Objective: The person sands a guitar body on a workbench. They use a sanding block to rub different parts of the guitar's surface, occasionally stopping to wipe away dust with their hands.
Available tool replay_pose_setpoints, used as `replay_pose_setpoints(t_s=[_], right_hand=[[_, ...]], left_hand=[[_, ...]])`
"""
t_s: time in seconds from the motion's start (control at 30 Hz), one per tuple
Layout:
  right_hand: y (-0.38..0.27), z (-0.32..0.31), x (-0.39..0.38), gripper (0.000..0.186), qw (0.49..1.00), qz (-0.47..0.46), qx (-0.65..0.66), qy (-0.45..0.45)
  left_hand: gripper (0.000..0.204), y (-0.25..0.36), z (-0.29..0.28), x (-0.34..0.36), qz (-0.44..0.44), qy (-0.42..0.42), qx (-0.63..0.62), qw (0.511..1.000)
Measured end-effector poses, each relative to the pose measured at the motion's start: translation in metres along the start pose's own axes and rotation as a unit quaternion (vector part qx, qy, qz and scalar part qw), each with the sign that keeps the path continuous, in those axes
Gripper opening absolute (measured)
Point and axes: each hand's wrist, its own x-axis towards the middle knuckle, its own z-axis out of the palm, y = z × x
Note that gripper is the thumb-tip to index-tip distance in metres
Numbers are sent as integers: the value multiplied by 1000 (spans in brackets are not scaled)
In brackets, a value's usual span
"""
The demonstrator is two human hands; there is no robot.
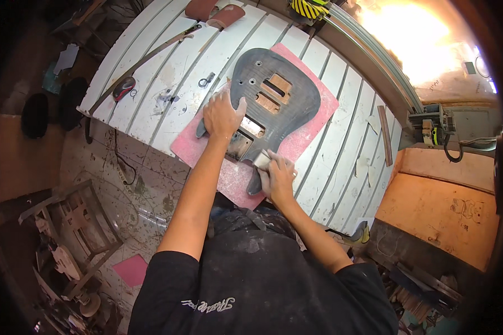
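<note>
A dark grey electric guitar body (296,109) with cut-out pickup cavities and small drilled holes lies flat on a pink sheet (237,181). My left hand (223,116) grips the guitar body at its left edge, the thumb on the top face and the other fingers bent at the rim, partly hidden. In my right hand (280,176) is a small pale sanding block (262,161), pinched between thumb and fingers. It touches the guitar body near the horn closest to me. Pale dust coats both hands.
The white slatted table (324,184) carries a computer mouse (124,89), a long thin strip (151,56), reddish-brown abrasive pieces (225,17) and a wooden stick (385,135). A metal rail (369,50) runs behind. An orange-brown box (439,212) stands right; a frame rack (75,234) is lower left.
</note>
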Motion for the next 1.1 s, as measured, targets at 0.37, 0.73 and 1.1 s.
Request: replay_pose_setpoints(t_s=[0.37,0.73,1.1], right_hand=[[-2,0,-12,23,1000,20,14,-8],[-7,-1,-6,21,999,36,5,-6],[-5,7,3,21,1000,29,-10,-8]], left_hand=[[60,2,-1,4,12,12,-3,1000],[62,5,-5,1,8,-3,-4,1000],[60,5,-5,6,4,-9,8,1000]])
